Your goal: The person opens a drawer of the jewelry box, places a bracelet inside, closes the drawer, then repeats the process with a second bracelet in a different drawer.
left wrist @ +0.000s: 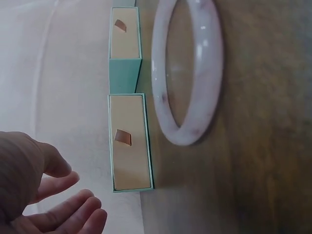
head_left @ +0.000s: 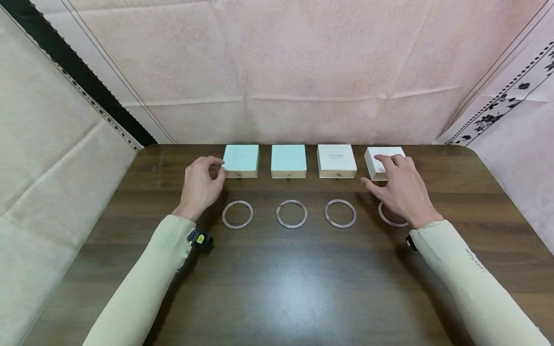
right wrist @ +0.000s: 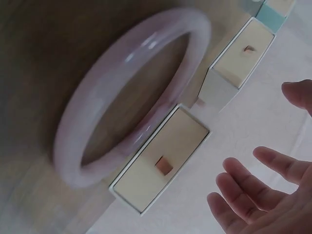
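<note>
All four boxes [head_left: 288, 161] are closed, four bangles [head_left: 292, 226] still outside, in front! Left hand [head_left: 201, 182], relaxed, empty, beside the leftmost; right hand [head_left: 403, 185], spread, empty, over the rightmost.

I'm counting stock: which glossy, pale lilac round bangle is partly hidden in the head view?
The rightmost pale lilac round bangle: the right hand covers part of it; the other three bangles show whole.

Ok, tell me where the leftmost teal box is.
In the head view, the leftmost teal box sits left of centre, between the left hand and the other teal box.
</note>
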Demonstrator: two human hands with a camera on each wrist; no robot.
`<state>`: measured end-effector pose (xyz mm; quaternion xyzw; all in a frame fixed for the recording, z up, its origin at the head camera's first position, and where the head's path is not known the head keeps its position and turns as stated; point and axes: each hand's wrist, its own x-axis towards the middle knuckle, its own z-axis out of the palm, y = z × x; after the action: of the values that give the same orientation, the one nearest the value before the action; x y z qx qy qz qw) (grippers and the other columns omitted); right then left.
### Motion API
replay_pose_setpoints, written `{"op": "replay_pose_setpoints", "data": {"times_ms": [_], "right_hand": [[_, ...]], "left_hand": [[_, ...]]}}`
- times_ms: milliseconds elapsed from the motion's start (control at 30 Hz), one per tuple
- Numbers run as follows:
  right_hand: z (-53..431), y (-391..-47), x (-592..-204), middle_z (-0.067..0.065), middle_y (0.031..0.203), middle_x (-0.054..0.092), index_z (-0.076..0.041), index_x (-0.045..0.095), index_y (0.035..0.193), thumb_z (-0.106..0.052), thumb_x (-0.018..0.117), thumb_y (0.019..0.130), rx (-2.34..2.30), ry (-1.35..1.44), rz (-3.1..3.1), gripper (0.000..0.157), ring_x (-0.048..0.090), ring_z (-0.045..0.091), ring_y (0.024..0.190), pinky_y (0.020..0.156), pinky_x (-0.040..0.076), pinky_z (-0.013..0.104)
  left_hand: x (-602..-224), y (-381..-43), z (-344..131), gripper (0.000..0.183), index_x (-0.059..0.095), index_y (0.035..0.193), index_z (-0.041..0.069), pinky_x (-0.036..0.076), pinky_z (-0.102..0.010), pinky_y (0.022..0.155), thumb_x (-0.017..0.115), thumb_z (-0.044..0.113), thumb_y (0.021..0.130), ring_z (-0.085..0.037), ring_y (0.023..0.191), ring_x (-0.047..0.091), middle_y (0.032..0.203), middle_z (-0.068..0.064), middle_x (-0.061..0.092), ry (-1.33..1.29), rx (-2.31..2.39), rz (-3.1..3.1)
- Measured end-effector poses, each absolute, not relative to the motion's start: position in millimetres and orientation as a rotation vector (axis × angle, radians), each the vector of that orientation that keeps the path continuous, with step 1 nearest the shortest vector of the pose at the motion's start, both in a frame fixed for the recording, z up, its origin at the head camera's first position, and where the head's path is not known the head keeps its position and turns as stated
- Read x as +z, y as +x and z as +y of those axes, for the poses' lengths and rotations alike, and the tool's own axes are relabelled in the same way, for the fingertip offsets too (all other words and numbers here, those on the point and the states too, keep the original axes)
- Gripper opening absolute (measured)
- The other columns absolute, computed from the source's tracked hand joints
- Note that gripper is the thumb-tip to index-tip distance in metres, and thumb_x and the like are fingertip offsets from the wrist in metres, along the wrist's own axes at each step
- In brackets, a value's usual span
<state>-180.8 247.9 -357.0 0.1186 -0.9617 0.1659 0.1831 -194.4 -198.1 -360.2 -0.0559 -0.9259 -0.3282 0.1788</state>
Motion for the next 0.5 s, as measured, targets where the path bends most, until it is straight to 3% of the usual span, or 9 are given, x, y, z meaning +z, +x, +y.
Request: {"op": "replay_pose_setpoints", "data": {"times_ms": [333,500], "right_hand": [[229.3,-185.7,-355.5,0.025,0.121,0.059,-0.003,0.057,0.136,-0.031,0.075,0.09,0.529,0.348,-2.746,0.057,0.05,0.043,0.117,0.088,0.047,0.059],[219.0,-192.1,-356.7,0.024,0.118,0.061,-0.003,0.059,0.133,-0.029,0.076,0.089,0.553,0.387,-2.727,0.054,0.051,0.042,0.116,0.093,0.046,0.057]], "left_hand": [[-356.6,-202.8,-201.4,0.03,0.065,0.127,-0.001,0.054,-0.052,0.092,0.059,0.015,0.101,-0.038,0.115,0.063,0.127,-0.023,0.063,-0.127,-1.041,-2.673],[-353.3,-208.6,-202.7,0.037,0.059,0.134,0.001,0.05,-0.053,0.1,0.06,0.02,0.102,-0.037,0.119,0.06,0.133,-0.023,0.06,-0.101,-1.057,-2.773]]}}
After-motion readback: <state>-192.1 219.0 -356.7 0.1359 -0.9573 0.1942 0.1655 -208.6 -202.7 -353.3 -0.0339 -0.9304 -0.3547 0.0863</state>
